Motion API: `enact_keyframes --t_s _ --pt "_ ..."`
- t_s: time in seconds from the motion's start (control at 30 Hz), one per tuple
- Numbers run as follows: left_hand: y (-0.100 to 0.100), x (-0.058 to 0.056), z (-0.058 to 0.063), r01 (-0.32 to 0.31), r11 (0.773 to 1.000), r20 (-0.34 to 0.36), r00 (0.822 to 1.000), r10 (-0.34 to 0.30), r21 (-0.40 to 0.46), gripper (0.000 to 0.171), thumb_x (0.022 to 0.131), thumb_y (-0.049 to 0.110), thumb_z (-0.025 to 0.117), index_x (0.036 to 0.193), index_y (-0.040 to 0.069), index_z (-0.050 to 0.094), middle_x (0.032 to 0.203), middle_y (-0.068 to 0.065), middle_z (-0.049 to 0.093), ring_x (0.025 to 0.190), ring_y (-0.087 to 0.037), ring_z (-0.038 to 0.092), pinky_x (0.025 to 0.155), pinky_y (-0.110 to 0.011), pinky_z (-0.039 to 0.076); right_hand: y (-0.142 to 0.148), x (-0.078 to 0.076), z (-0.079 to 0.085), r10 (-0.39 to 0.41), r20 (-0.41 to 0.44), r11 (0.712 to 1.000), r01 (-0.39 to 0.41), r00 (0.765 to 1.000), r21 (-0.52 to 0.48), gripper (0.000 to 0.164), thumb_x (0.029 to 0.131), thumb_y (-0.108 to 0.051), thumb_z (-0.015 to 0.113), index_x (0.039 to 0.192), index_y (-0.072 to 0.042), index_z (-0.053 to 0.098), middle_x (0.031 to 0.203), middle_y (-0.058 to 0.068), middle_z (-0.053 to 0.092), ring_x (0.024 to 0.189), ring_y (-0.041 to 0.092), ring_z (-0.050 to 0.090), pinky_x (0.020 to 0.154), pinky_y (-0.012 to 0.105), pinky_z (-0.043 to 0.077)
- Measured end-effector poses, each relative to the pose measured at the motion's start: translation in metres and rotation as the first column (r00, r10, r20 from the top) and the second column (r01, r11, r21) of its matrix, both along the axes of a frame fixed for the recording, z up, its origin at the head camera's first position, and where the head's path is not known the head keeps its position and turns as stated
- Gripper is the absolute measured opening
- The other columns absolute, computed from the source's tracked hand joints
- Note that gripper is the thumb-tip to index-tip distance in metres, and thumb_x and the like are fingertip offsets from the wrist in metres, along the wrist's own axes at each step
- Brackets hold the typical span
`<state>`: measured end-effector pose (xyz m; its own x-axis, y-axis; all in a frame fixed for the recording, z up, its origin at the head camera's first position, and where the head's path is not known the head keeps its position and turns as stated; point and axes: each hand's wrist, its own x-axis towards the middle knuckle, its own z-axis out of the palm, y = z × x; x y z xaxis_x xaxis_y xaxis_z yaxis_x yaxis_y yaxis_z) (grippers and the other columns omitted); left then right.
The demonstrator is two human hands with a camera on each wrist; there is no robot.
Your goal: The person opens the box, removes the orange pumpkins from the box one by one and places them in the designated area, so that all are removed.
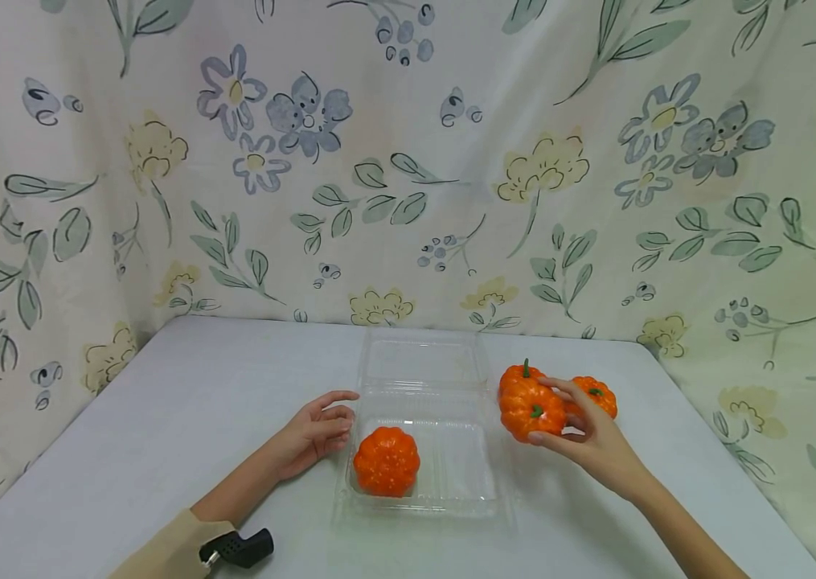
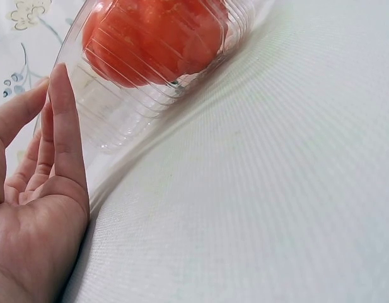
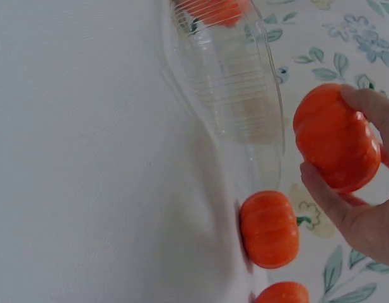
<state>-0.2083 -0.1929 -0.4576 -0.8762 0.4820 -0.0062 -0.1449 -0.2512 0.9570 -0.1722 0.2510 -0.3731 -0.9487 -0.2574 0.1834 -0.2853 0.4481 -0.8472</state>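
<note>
My right hand (image 1: 592,446) grips a small orange toy pumpkin (image 3: 336,139) between thumb and fingers, raised above the table to the right of a clear plastic clamshell container (image 1: 454,462). The container's lid (image 1: 422,362) lies folded back, away from me. Inside its base, at the left, sits another orange pumpkin (image 1: 386,462). My left hand (image 1: 313,434) pinches the container's left rim, thumb and fingertips meeting there in the left wrist view. Two more pumpkins stand near the right hand: one (image 1: 519,373) partly hidden behind the held one, the other (image 1: 599,394) behind my fingers.
A white table (image 1: 198,402) carries everything. Behind it hangs a floral curtain (image 1: 393,265), reaching down to the table's far edge. A black strap piece (image 1: 237,549) sits on my left wrist beside a beige sleeve (image 1: 172,547).
</note>
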Motion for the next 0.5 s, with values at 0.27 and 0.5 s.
enact_keyframes --t_s 0.27,0.5 --pt "0.000 0.001 0.000 0.001 1.000 0.000 1.000 -0.001 0.004 0.037 0.107 0.003 0.056 0.141 0.016 0.048 0.106 0.003 0.063 0.082 -0.006 0.064 0.081 -0.019 0.061 0.006 0.002 -0.003 -0.018 -0.009 1.000 0.018 1.000 0.018 0.068 0.094 -0.017 0.082 0.152 -0.014 0.046 0.151 0.024 0.048 0.119 0.036 0.066 0.090 0.019 0.057" --pt "0.000 0.001 0.001 0.007 1.000 -0.006 1.000 -0.007 0.009 0.036 0.107 0.003 0.055 0.140 0.016 0.048 0.106 0.003 0.063 0.082 -0.006 0.065 0.082 -0.019 0.061 0.012 0.003 -0.007 -0.017 -0.022 1.000 0.018 1.000 0.012 0.068 0.093 -0.016 0.082 0.152 -0.015 0.047 0.143 0.020 0.055 0.109 0.005 0.066 0.088 0.020 0.058"
